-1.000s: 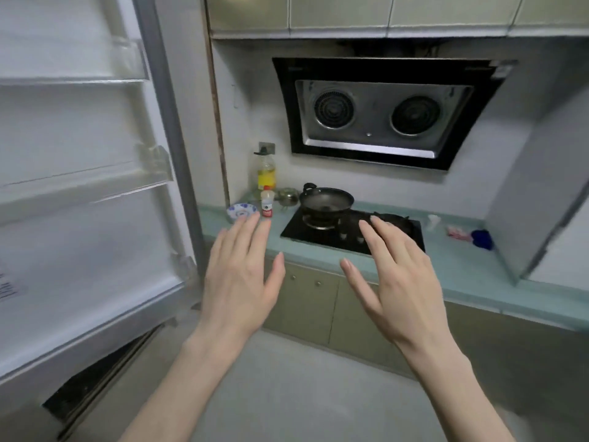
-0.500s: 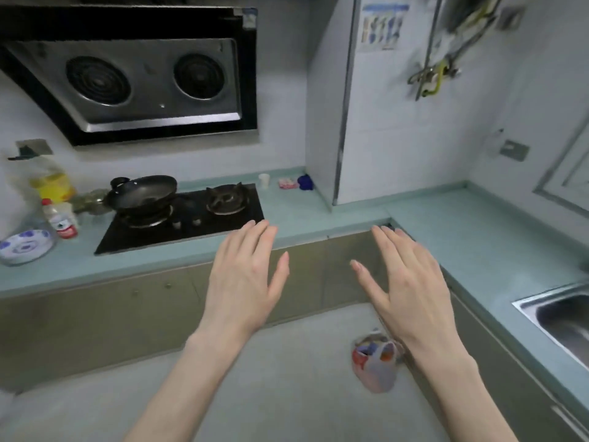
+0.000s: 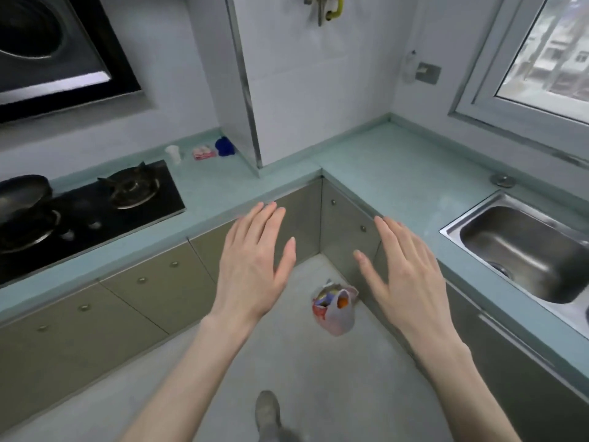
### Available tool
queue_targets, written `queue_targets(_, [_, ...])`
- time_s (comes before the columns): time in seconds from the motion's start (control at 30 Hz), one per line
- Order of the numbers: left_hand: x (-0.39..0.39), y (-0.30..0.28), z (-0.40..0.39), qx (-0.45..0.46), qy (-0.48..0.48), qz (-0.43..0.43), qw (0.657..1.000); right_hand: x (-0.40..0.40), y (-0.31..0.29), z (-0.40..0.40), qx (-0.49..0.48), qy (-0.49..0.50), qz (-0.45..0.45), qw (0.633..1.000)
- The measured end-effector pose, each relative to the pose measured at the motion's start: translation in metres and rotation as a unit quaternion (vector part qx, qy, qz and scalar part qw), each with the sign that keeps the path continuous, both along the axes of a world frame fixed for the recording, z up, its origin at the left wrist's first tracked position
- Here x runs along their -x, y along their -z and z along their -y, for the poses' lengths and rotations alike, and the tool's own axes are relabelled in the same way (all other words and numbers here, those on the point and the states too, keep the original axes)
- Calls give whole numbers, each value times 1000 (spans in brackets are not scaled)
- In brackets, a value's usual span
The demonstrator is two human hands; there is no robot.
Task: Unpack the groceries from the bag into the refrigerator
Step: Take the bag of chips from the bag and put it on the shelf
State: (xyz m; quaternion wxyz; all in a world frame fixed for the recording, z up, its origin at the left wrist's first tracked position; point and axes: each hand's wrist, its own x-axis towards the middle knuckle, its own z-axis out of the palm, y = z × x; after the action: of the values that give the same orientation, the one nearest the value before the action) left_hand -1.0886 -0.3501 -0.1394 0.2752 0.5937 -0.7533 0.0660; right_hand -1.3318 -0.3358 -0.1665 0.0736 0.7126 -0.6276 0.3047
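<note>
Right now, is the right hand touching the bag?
Apart. In the head view the right hand is spread open in the air, while the bag sits on the floor in the cabinet corner, with bare floor visible between them.

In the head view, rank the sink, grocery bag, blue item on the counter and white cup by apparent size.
1. sink
2. grocery bag
3. and 4. blue item and white cup: similar, both far off, so no firm order.
</note>
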Motion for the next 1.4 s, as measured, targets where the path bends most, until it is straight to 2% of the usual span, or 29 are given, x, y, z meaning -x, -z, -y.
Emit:
queue_targets(0.43, [-27, 78, 161, -91, 122, 36, 988, -42, 58, 102, -55, 89, 6, 995])
queue_targets(0.6, [-33, 121, 214, -108, 164, 13, 980, -57, 89, 140, -83, 107, -4, 991])
queue_targets(0.77, [-26, 173, 246, -139, 166, -22, 976, -57, 133, 167, -111, 136, 13, 984])
queue_targets(1.13, [10, 330, 289, -218, 185, -17, 958, -28, 287, 223, -192, 144, 33, 970])
queue_targets(1.4, [24, 507, 299, -274, 195, -9, 942, -15, 448, 247, -216, 146, 26, 965])
